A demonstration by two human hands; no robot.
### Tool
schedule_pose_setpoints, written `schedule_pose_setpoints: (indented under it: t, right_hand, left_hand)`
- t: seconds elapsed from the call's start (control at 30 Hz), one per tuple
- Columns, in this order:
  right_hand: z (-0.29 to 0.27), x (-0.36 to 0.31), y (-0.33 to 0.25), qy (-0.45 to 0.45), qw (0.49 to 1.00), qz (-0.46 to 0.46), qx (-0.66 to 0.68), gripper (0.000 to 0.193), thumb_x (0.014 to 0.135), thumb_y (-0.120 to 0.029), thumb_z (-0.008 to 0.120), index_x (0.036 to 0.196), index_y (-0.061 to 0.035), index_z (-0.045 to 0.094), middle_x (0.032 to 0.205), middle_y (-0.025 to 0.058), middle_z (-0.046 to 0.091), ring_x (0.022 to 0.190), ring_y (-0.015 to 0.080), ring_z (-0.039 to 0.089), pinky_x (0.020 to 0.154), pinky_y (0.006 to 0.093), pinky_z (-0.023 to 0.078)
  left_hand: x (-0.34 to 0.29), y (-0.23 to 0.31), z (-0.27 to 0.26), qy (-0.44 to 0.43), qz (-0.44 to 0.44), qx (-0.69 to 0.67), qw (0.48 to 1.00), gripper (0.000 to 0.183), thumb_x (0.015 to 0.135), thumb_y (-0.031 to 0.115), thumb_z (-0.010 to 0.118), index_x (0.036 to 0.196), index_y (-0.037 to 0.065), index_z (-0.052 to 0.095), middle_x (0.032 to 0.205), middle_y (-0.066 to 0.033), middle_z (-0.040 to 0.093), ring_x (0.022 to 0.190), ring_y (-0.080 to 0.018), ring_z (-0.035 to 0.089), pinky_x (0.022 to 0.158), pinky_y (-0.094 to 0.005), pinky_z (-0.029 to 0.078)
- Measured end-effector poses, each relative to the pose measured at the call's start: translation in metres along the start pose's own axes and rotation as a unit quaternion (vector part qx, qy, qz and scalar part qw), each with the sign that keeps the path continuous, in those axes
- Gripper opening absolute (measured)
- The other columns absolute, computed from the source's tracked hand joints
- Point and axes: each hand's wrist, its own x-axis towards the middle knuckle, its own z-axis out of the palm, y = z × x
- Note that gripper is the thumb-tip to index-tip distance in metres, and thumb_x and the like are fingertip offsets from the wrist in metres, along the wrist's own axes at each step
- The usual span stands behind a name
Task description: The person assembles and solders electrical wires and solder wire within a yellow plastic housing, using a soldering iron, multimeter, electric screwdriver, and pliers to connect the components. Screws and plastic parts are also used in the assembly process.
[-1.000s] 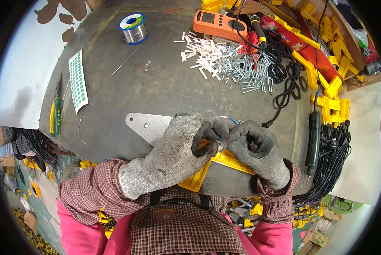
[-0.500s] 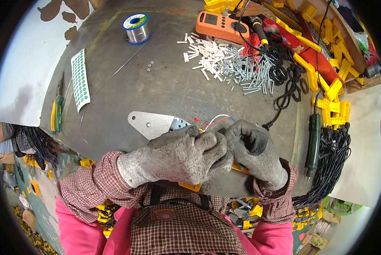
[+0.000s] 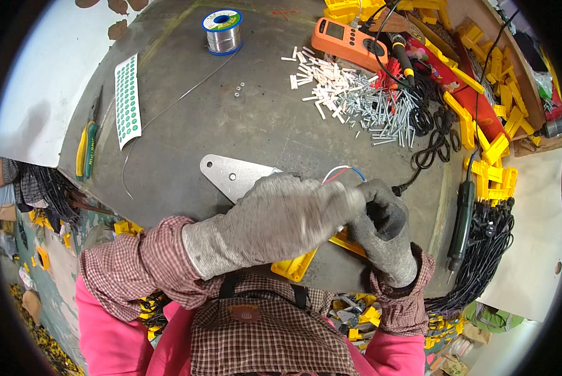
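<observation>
At far left, the pliers (image 3: 90,147) lie idle on the desk (image 3: 174,188). At centre, the metal plate (image 3: 243,176) shows 2 holes, its right end covered by the blurred left hand (image 3: 293,210). The yellow frame (image 3: 296,266) sits below, mostly hidden. White, red and blue wiring (image 3: 338,167) arches loose, so assembly looks unfinished. The right hand (image 3: 381,216) curls against the left; I cannot tell what either holds. Screws (image 3: 390,116), upper right, remain unfitted.

Gray tbl (image 3: 181,150) w/ solder spool (image 3: 223,40), sticker sht (image 3: 127,100), pliers (image 3: 87,149), metal plate (image 3: 246,173), loose screws (image 3: 389,116).
</observation>
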Motion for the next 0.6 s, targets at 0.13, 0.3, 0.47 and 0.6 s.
schedule_pose_setpoints:
  t: [0.13,0.3,0.47,0.6]
  right_hand:
    - [-0.001,-0.003,-0.015,-0.014,0.971,-0.115,-0.21,0.016,0.082,0.002,0.067,0.096,-0.0023,0.062,0.086,0.01,0.064,0.073,0.0181,0.066,0.067,0.0281,0.052]
    - [0.009,-0.009,-0.026,0.052,0.959,-0.08,-0.267,0.015,0.079,0.0,0.07,0.092,-0.0033,0.064,0.08,0.0092,0.064,0.069,0.0211,0.065,0.065,0.0301,0.052]
    - [0.02,-0.003,-0.021,0.105,0.978,0.003,-0.181,0.012,0.082,-0.004,0.07,0.092,-0.003,0.063,0.082,0.0105,0.063,0.07,0.0203,0.065,0.064,0.0324,0.051]
    - [0.018,-0.009,-0.028,0.128,0.952,-0.062,-0.271,0.018,0.081,-0.003,0.07,0.097,-0.0038,0.065,0.087,0.0129,0.064,0.07,0.0255,0.064,0.064,0.0339,0.051]
  left_hand:
    - [0.004,0.005,-0.005,-0.001,-0.227,-0.361,0.905,0.026,0.085,0.001,0.062,0.109,0.005,0.052,0.093,-0.005,0.06,0.072,-0.0129,0.058,0.058,-0.0245,0.044]
    - [0.0,0.009,0.015,0.073,-0.168,-0.26,0.948,0.035,0.08,0.003,0.063,0.112,0.009,0.051,0.084,-0.0086,0.06,0.073,-0.0292,0.065,0.062,-0.0378,0.051]
    - [0.003,0.001,0.027,0.137,-0.069,-0.148,0.977,0.035,0.082,0.005,0.063,0.114,0.011,0.051,0.08,-0.0104,0.062,0.074,-0.0341,0.066,0.06,-0.0428,0.051]
    - [-0.002,0.004,0.031,0.113,-0.146,-0.212,0.96,0.042,0.082,0.007,0.064,0.121,0.007,0.049,0.084,-0.0091,0.062,0.072,-0.0293,0.066,0.061,-0.0407,0.053]
